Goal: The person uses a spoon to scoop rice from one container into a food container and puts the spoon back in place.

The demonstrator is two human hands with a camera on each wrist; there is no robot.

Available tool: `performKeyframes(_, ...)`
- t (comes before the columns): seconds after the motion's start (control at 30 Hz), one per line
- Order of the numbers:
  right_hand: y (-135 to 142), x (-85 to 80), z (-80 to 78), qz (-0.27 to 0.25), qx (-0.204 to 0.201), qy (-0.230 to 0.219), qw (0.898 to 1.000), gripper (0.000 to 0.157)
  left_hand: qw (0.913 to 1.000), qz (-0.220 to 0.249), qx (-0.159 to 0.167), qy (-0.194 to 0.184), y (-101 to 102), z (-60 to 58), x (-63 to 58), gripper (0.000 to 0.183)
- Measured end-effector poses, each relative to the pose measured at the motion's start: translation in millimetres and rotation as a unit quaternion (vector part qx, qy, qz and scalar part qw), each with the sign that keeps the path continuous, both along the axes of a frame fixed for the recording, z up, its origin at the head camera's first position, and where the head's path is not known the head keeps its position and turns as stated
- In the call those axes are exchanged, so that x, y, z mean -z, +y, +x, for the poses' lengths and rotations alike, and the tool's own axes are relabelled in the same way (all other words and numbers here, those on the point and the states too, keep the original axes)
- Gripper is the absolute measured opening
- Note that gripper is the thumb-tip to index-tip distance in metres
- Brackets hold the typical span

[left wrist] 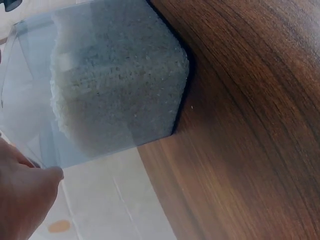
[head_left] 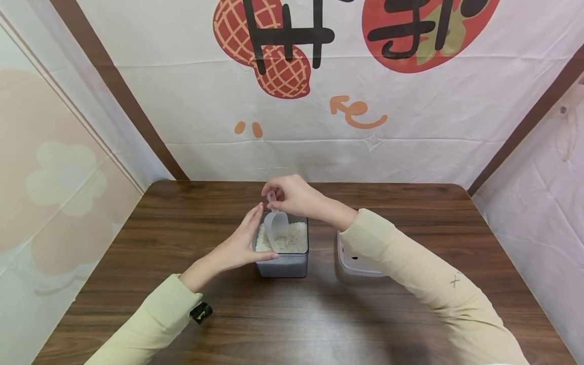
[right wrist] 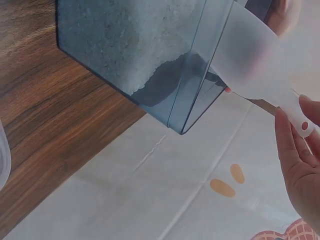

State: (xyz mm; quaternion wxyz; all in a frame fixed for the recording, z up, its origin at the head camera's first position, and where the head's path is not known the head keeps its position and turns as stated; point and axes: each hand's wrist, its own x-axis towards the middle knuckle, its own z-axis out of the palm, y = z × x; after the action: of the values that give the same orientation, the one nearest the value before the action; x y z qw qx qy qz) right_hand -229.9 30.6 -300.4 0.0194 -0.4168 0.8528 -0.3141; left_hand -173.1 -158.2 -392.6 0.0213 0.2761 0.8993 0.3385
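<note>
A clear grey-blue container (head_left: 284, 267) of white rice (head_left: 297, 239) stands at the middle of the table. My left hand (head_left: 234, 247) holds its left side, thumb along the front rim and fingers toward the back. In the left wrist view, a digit (left wrist: 42, 182) lies against the container's upper edge. With my right hand (head_left: 298, 196) I pinch the handle of a translucent white scoop (head_left: 276, 225) above the container's back. The scoop's bowl tilts down inside the container, close to the rice. In the right wrist view, thumb and fingers grip the handle (right wrist: 304, 126) near its hole.
A white plastic tray or lid (head_left: 349, 266) lies right of the container, partly hidden by my right sleeve (head_left: 410, 268). The brown wooden table (head_left: 292, 324) ends at a printed cloth wall (head_left: 319, 162) behind. A black device (head_left: 201, 313) sits at my left wrist.
</note>
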Motion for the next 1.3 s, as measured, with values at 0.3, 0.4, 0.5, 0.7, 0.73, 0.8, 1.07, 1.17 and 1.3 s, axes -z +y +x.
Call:
performKeyframes(0.3,4.8,-5.7,7.2,0.067,-0.021,0.06,0.996,0.012,0.9982,-0.058,-0.015,0.002,1.9,3.7,-2.9,0.115)
performKeyframes(0.4,5.7,-7.1,8.9,0.08,-0.028,0.076,0.993,0.012,0.9975,-0.067,-0.021,0.001,2.0,3.9,-2.9,0.116)
performKeyframes(0.5,6.8,-9.4,10.3,0.094,-0.036,0.093,0.991,0.012,0.997,-0.074,-0.022,0.005,1.9,3.7,-2.7,0.115)
performKeyframes(0.7,9.0,-16.2,12.5,0.144,-0.053,0.094,0.984,0.011,0.9954,-0.092,-0.024,0.012,1.6,2.2,-2.2,0.114)
performKeyframes(0.73,9.3,-17.3,12.8,0.156,-0.056,0.089,0.982,0.01,0.9952,-0.095,-0.024,0.011,1.6,2.0,-2.3,0.115)
performKeyframes(0.8,9.5,-18.9,13.5,0.181,-0.059,0.076,0.979,0.01,0.9949,-0.097,-0.023,0.009,2.0,1.9,-3.1,0.115)
performKeyframes(1.07,9.5,-19.8,15.2,0.239,-0.077,0.061,0.966,0.014,0.9953,-0.095,-0.02,-0.011,4.1,1.0,-5.4,0.12)
performKeyframes(1.17,8.9,-19.6,16.2,0.262,-0.08,0.078,0.958,0.016,0.9954,-0.092,-0.02,-0.015,4.7,1.3,-6.0,0.121)
performKeyframes(1.3,7.4,-20.6,20.2,0.298,-0.079,0.112,0.944,0.017,0.9958,-0.088,-0.022,-0.019,4.6,2.0,-6.5,0.122)
